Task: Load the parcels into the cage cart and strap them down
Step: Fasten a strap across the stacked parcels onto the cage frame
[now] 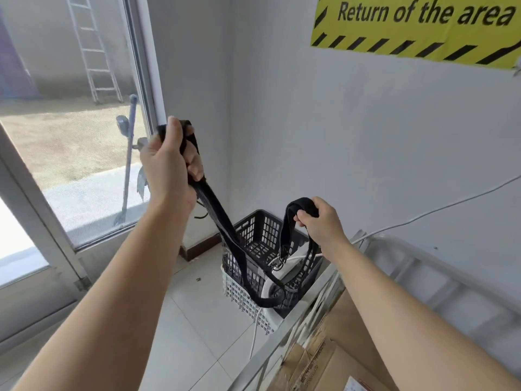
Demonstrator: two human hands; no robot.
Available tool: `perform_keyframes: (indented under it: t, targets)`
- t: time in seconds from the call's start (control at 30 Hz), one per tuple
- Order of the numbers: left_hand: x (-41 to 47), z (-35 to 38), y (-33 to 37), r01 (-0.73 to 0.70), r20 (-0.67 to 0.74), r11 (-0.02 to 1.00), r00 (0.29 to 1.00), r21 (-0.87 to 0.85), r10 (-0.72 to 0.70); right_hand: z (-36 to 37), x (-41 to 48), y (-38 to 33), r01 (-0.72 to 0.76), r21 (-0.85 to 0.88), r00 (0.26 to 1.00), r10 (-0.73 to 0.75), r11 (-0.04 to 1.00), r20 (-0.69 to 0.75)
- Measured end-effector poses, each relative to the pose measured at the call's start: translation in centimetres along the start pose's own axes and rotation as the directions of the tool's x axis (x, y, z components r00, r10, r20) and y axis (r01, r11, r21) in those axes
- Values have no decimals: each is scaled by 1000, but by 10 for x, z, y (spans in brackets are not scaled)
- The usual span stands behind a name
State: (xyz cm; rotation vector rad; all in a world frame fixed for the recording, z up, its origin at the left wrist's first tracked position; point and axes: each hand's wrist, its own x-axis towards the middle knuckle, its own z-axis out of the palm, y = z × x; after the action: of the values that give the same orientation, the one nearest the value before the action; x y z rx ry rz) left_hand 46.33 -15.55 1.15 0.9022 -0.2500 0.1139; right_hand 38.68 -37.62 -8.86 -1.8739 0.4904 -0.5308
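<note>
Cardboard parcels (324, 368) lie nearest, at lower right, already inside the cage cart (298, 320). Above its rail the right grip (321, 221) curls round a fold of the black strap (222, 221), whose metal buckle (277, 262) dangles below. The left grip (169, 162), raised higher, clenches the other end. The slack sags before a black basket (262, 230) near the wall. Loading appears done and strapping is beginning. The next move likely calls for straightening the strap and drawing it across the parcels.

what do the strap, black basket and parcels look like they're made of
The strap looks like matte black woven webbing: it sags limp, with a shiny metal buckle. The black basket is probably moulded plastic, given its gridded holes. The parcels look like brown cardboard, taped.
</note>
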Motion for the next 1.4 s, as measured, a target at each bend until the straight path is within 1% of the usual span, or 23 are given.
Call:
perform_keyframes:
  t: [0.1,0.2,0.3,0.4,0.47,0.6,0.7,0.83,0.93,1.1,1.2,1.3,1.33,1.4]
  targets:
    - [9,1,18,-71,23,997,997,-19,72,9,3,10,-10,-31,1000,11,999,28]
    - [12,-3,20,-77,20,997,997,-2,77,17,7,22,-30,-123,998,36,992,52]
    - [6,-9,7,-28,5,999,1000,42,28,26,8,38,-46,-246,985,85,968,151]
    - [-4,-16,-15,50,1,995,999,85,-50,35,4,65,-113,-370,953,207,922,223]
    - [-9,-22,-30,94,-3,989,996,111,-94,39,0,86,-133,-456,926,275,880,261]
    - [-17,-34,-57,170,1,972,985,162,-172,50,-10,121,-96,-612,856,379,785,351]
    - [-21,-42,-77,231,-13,953,972,198,-233,60,-18,143,-65,-694,810,444,717,383]
    - [-25,-50,-95,272,-3,938,961,213,-278,70,-30,162,24,-752,799,440,659,410]
    - [-26,-56,-105,283,-15,927,957,244,-288,77,-38,172,50,-768,793,441,639,419]
    - [-28,-59,-111,299,-24,915,952,269,-304,87,-42,177,20,-781,780,479,624,403]
    - [-29,-58,-110,309,-5,913,948,267,-319,89,-42,177,-23,-787,767,516,616,381]
    - [-30,-53,-104,313,27,910,943,272,-332,89,-43,173,-28,-782,762,520,622,386]
    - [-30,-51,-101,308,41,912,943,271,-331,88,-43,171,-28,-780,770,512,625,381]
    - [-32,-46,-94,291,74,918,944,271,-321,86,-43,160,-27,-740,828,430,672,361]
